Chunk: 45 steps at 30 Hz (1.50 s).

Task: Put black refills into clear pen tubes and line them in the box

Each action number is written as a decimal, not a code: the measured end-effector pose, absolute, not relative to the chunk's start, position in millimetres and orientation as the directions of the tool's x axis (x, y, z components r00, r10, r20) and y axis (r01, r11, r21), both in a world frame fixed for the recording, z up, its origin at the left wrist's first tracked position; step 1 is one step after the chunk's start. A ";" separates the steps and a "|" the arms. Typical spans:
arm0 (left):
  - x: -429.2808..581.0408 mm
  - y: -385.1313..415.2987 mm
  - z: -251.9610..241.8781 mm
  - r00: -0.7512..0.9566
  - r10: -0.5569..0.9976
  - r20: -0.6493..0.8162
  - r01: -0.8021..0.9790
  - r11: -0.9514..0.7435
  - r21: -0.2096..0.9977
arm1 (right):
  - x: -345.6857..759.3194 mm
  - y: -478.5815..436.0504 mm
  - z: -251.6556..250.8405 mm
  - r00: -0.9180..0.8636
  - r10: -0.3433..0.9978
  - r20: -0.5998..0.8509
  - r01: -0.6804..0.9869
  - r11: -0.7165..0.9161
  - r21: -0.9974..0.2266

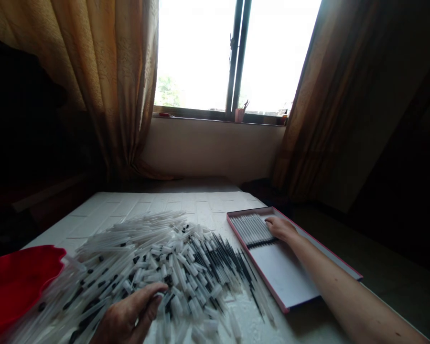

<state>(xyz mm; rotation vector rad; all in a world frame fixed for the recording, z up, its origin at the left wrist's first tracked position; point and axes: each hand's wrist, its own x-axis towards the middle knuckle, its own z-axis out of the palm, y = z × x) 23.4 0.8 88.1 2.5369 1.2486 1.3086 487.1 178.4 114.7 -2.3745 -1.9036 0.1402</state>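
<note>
A big heap of clear plastic pen tubes and black-tipped refills (172, 263) covers the white table (146, 205). My left hand (129, 315) lies on the near edge of the heap with its fingers stretched out flat. My right hand (280, 227) reaches into a flat pink-rimmed tray (290, 282). Its fingers rest against a neat row of pens (252, 229) laid side by side at the tray's far end. Whether those fingers pinch a pen I cannot make out.
A red plastic basin (17, 282) sits at the near left corner, partly under the heap. Beyond the table hang brown curtains (111, 86) around a bright window (236, 52), with a small pink cup (239, 114) on the sill. The right side is dark.
</note>
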 end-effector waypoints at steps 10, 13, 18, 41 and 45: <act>6.2 13.2 101.5 0.011 0.762 0.648 0.765 -0.424 0.486 | 465.8 168.1 136.1 0.158 0.986 0.057 0.985 -0.153 -0.078; -1.3 15.3 109.9 0.004 0.805 0.593 0.794 -0.363 0.488 | 447.6 163.6 146.0 0.069 0.990 0.122 0.995 -0.060 -0.076; -29.8 29.0 113.4 0.010 0.867 0.498 0.865 -0.257 0.430 | 404.5 151.7 156.0 -0.126 0.954 0.273 0.982 0.159 -0.105; -19.4 113.0 141.2 -0.003 0.978 0.208 0.998 -0.012 0.068 | 342.8 116.7 119.9 -0.305 0.751 0.586 0.767 0.558 -0.316; -23.6 96.0 147.1 -0.021 0.968 0.250 0.982 -0.027 0.188 | 342.9 114.7 119.9 -0.315 0.756 0.574 0.752 0.568 -0.336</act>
